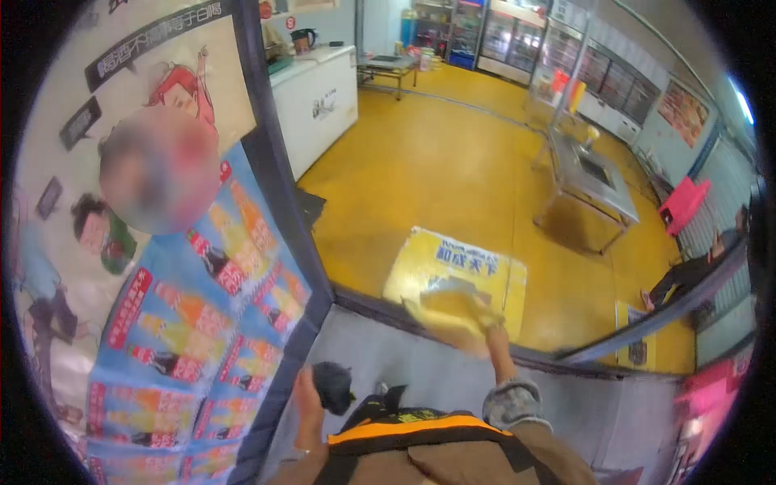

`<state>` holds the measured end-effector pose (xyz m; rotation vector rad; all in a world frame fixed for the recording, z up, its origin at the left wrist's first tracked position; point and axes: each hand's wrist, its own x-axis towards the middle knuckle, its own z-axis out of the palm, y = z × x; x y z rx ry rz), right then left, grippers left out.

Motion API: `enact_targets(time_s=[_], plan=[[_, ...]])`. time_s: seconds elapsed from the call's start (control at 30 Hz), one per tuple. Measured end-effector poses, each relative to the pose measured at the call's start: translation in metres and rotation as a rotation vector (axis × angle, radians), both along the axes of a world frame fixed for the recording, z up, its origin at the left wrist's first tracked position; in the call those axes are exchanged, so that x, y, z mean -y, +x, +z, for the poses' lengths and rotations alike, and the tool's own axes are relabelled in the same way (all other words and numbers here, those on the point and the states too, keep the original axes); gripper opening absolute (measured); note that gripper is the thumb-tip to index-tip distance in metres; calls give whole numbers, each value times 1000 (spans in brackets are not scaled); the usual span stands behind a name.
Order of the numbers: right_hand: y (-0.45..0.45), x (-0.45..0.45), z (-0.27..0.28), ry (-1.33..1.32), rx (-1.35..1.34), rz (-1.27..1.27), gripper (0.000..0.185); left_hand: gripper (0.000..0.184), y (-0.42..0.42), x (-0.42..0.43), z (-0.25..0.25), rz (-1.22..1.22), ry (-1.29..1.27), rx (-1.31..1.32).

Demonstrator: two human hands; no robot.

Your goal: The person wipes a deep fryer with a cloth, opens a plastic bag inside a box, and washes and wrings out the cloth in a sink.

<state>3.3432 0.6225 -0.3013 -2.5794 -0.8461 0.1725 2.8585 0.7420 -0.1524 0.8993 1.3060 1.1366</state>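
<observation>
Near the bottom, left of centre, my left hand (308, 404) is wrapped against a dark, crumpled object (333, 386); what that object is, I cannot make out. My right hand (495, 330) reaches forward over the doorway edge, its fingers closed on a yellow cloth (449, 314). The cloth is blurred by motion and hangs over a yellow floor mat (457, 271) with dark blue lettering. A dark bag with an orange strip (420, 425) lies across the front of my body.
A poster of bottles (186, 323) covers the wall at left. Beyond the doorway stand a white chest freezer (319, 105), a metal table (594, 182), a pink chair (685, 206) and glass-door fridges (517, 36). A person (695, 267) is at the right.
</observation>
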Motion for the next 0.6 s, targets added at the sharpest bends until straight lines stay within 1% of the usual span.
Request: enact_targets(time_s=[0.03, 0.07, 0.1, 0.17, 0.23, 0.27, 0.37, 0.4, 0.43, 0.5, 0.6], plan=[[2, 15, 6, -113, 56, 111, 24, 33, 20, -25, 17, -47, 81, -127], [4, 30, 12, -213, 119, 224, 32, 33, 41, -49, 32, -95, 161, -256], [-1, 48, 22, -114, -23, 178, 38, 33, 60, -71, 40, -104, 149, -189], [8, 61, 28, -166, -234, -4, 38, 33, 96, -113, 52, -119, 137, -54], [26, 47, 31, -228, -350, -135, 38, 33, 127, -149, 56, -164, 111, 2], [37, 30, 31, -247, -384, -176, 38, 32, 143, -167, 55, -187, 98, 32], [80, -32, 26, -300, -459, -260, 39, 32, 187, -218, 21, -141, 74, 70], [95, -57, 25, -304, -467, -258, 39, 29, 197, -233, 14, -180, 126, -9], [114, -76, 26, -318, -490, -276, 40, 28, 210, -252, 22, -242, 117, -92], [159, -133, 29, -318, -509, -257, 41, 27, 239, -287, 55, -347, 99, -254], [226, -226, 45, -290, -529, -197, 44, 27, 282, -338, 101, -333, 91, -300]])
